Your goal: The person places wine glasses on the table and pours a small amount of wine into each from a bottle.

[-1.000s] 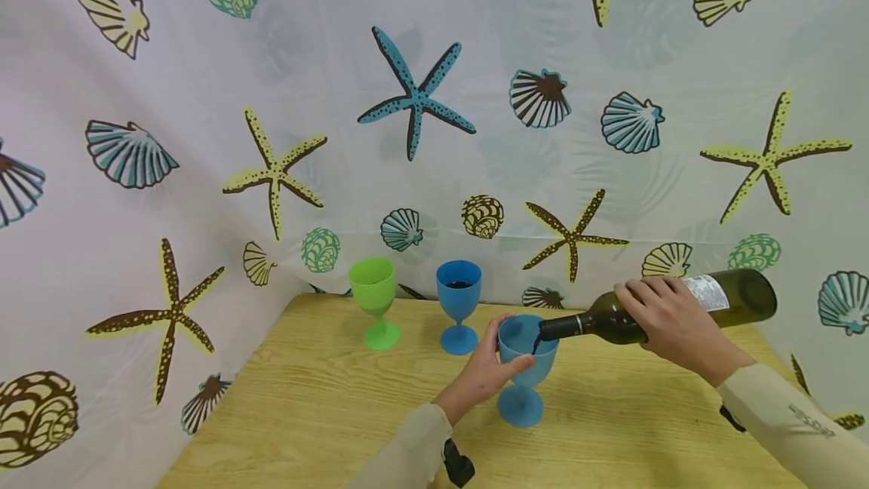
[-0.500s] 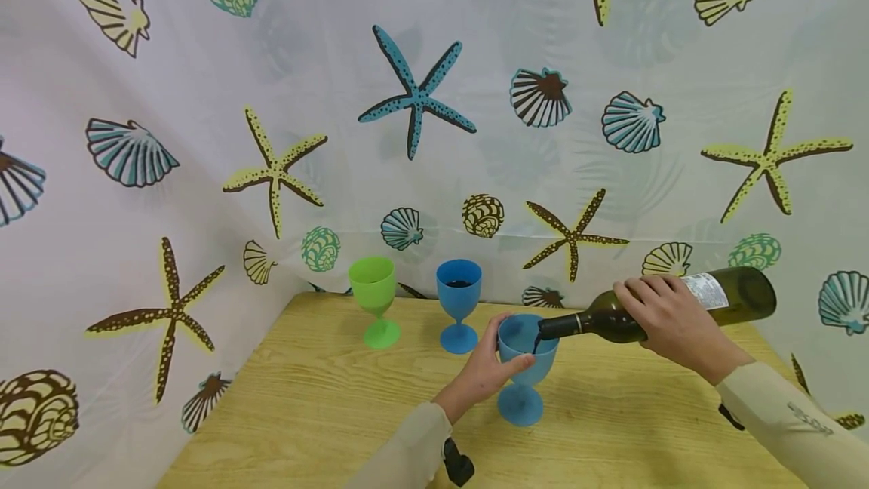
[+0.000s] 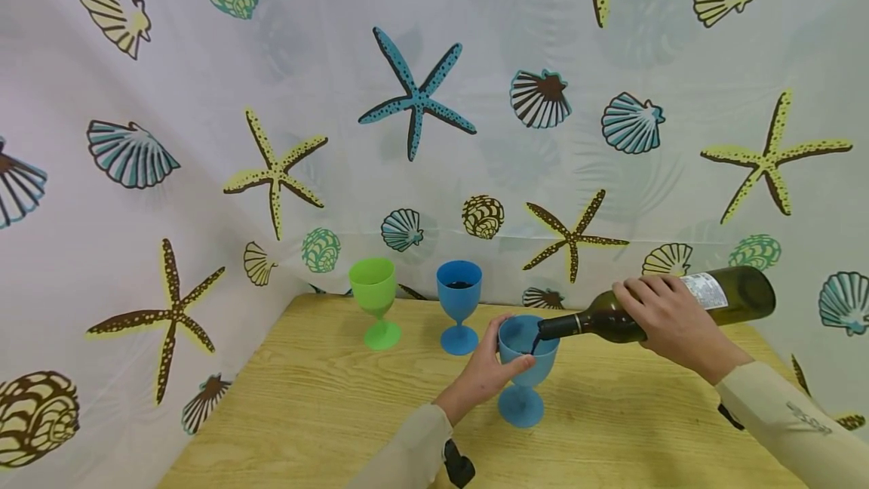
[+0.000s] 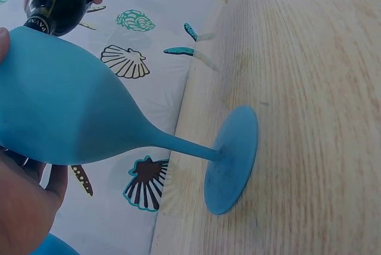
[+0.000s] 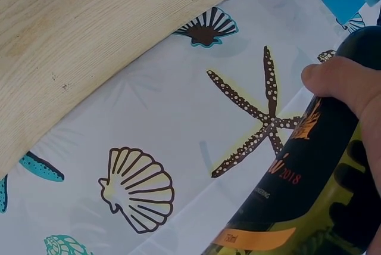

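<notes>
My left hand (image 3: 485,372) grips the bowl of a light blue goblet (image 3: 541,368), thumb on the near side. The goblet stands upright, its foot flat on the wooden table, as the left wrist view shows the blue foot (image 4: 232,159) against the wood. Tilted mouth-down to the left, a dark green wine bottle (image 3: 743,296) has its neck over the goblet's rim. My right hand (image 3: 672,323) holds the bottle around its shoulder and body. A thin dark stream (image 3: 536,343) runs from its mouth into the bowl. The right wrist view shows the bottle's dark label (image 5: 286,171).
Behind my left hand stands a darker blue goblet (image 3: 459,300) with dark liquid inside. A green goblet (image 3: 373,296) is farther left; its contents are hard to tell. A white curtain (image 3: 462,164) printed with shells and starfish hangs behind the wooden table (image 3: 326,398).
</notes>
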